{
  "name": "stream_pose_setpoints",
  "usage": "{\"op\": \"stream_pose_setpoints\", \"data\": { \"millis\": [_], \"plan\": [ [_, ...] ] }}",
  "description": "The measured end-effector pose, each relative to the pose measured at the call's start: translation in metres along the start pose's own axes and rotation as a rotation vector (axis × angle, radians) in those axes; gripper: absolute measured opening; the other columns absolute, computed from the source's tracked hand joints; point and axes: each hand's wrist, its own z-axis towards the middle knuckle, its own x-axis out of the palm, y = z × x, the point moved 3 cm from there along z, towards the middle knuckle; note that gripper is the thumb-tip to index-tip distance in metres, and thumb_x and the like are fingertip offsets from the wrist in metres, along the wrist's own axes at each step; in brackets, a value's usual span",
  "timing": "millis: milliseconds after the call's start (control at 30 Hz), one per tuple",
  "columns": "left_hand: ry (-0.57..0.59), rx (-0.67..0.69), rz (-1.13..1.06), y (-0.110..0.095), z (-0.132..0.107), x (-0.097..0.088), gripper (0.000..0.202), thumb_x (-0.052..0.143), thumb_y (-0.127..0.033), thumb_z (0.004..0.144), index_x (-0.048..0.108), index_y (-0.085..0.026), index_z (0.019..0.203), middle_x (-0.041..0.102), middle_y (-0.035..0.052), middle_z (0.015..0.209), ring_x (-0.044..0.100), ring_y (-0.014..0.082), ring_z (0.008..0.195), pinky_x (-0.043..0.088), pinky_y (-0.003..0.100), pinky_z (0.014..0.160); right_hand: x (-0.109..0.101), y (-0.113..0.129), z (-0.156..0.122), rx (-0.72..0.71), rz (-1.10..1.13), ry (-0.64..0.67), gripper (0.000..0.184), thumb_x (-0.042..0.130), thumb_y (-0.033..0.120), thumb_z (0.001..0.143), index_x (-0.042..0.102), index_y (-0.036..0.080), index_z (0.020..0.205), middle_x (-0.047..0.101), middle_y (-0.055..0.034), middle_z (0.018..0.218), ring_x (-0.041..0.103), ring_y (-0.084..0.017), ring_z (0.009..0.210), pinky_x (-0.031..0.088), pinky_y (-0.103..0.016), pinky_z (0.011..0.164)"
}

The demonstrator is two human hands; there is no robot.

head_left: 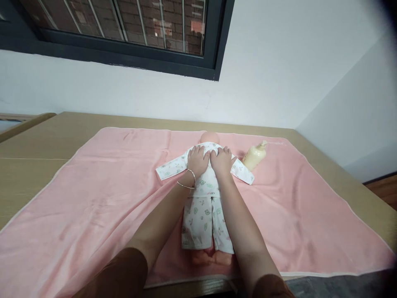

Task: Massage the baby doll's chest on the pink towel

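A baby doll (209,136) in a white patterned sleepsuit (204,211) lies on a pink blanket (102,194), head away from me and bare feet towards me. My left hand (197,160), with bangles on the wrist, rests flat on the doll's upper chest, fingers spread. My right hand (221,160) lies beside it on the chest, fingers stretched out too. The two hands touch each other near the collar. Neither hand holds anything.
A cream feeding bottle (254,155) lies on the blanket just right of the doll's shoulder. The blanket covers a wooden table (37,145) set against a white wall under a dark-framed window (124,37). Another wall closes in on the right.
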Motion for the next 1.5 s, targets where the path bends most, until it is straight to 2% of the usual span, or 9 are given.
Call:
{"op": "stream_pose_setpoints", "data": {
  "millis": [100,267,367,500,700,867,1067,1333,1500],
  "plan": [
    [0.04,-0.03,-0.088,0.002,0.003,0.0,0.047,0.034,-0.039,0.1,0.059,-0.016,0.132,0.053,0.0133,0.147,0.037,0.0297,0.144,0.02,0.047,0.122,-0.007,0.005,-0.002,-0.042,-0.024,-0.074,0.051,0.038,0.034,0.092,0.057,0.013,0.134,0.033,-0.019,0.159,0.024,-0.034,0.148,0.016,-0.067,0.113],
    [0.029,-0.281,-0.627,0.011,0.013,-0.006,0.063,0.015,-0.044,0.103,0.066,-0.012,0.123,0.062,0.0145,0.136,0.054,0.0234,0.132,0.036,0.037,0.115,-0.024,0.019,-0.007,-0.14,-0.037,-0.169,0.057,0.039,0.034,0.092,0.046,0.014,0.145,0.02,-0.0177,0.164,0.014,-0.035,0.151,0.014,-0.067,0.115],
    [0.024,-0.392,-0.821,0.012,0.016,-0.009,0.068,0.017,-0.052,0.102,0.066,-0.01,0.122,0.061,0.0156,0.137,0.054,0.0232,0.133,0.036,0.034,0.114,-0.023,0.027,-0.01,-0.237,-0.056,-0.099,0.061,0.042,0.041,0.094,0.04,0.017,0.15,0.016,-0.0145,0.166,0.008,-0.035,0.153,0.013,-0.067,0.116],
    [0.004,-0.394,-0.82,0.01,0.015,-0.012,0.066,0.019,-0.05,0.102,0.069,-0.008,0.117,0.064,0.017,0.133,0.056,0.0231,0.13,0.035,0.033,0.114,-0.008,0.03,-0.014,-0.31,-0.092,0.174,0.053,0.039,0.045,0.097,0.049,0.02,0.143,0.03,-0.0136,0.161,0.021,-0.034,0.15,0.012,-0.067,0.116],
    [-0.038,-0.41,-0.878,0.012,0.015,-0.008,0.066,0.02,-0.05,0.101,0.069,-0.009,0.115,0.065,0.0168,0.131,0.057,0.024,0.128,0.037,0.036,0.114,-0.013,0.025,-0.01,-0.221,-0.062,-0.008,0.056,0.036,0.038,0.097,0.041,0.015,0.147,0.026,-0.0159,0.162,0.022,-0.031,0.149,0.015,-0.06,0.119],
    [-0.024,-0.467,-0.959,0.011,0.017,-0.008,0.069,0.016,-0.051,0.102,0.069,-0.008,0.116,0.065,0.0177,0.132,0.058,0.024,0.128,0.037,0.035,0.113,-0.004,0.021,-0.009,-0.21,-0.077,0.17,0.056,0.037,0.044,0.096,0.048,0.017,0.144,0.036,-0.0153,0.158,0.03,-0.035,0.146,0.015,-0.064,0.117],
    [-0.035,-0.451,-0.976,0.009,0.016,-0.013,0.066,0.021,-0.052,0.101,0.07,-0.01,0.115,0.064,0.0168,0.133,0.057,0.0252,0.13,0.037,0.036,0.114,-0.025,0.035,-0.014,-0.229,-0.07,0.014,0.056,0.034,0.036,0.097,0.042,0.014,0.147,0.027,-0.0156,0.162,0.022,-0.03,0.15,0.014,-0.058,0.12],
    [-0.032,-0.527,-1.051,0.009,0.02,-0.014,0.068,0.02,-0.055,0.1,0.069,-0.011,0.115,0.067,0.0168,0.129,0.06,0.0255,0.126,0.039,0.037,0.113,-0.002,0.031,-0.017,-0.222,-0.182,0.288,0.059,0.033,0.048,0.098,0.036,0.022,0.151,0.019,-0.0115,0.165,0.012,-0.036,0.152,0.006,-0.069,0.116],
    [-0.024,-0.497,-1.017,0.004,0.019,-0.019,0.068,0.023,-0.058,0.099,0.07,-0.011,0.112,0.065,0.0171,0.132,0.057,0.027,0.129,0.038,0.037,0.113,-0.009,0.031,-0.013,-0.194,-0.145,0.348,0.057,0.037,0.046,0.097,0.039,0.023,0.149,0.019,-0.012,0.165,0.013,-0.036,0.152,0.007,-0.07,0.115]
  ]
}}
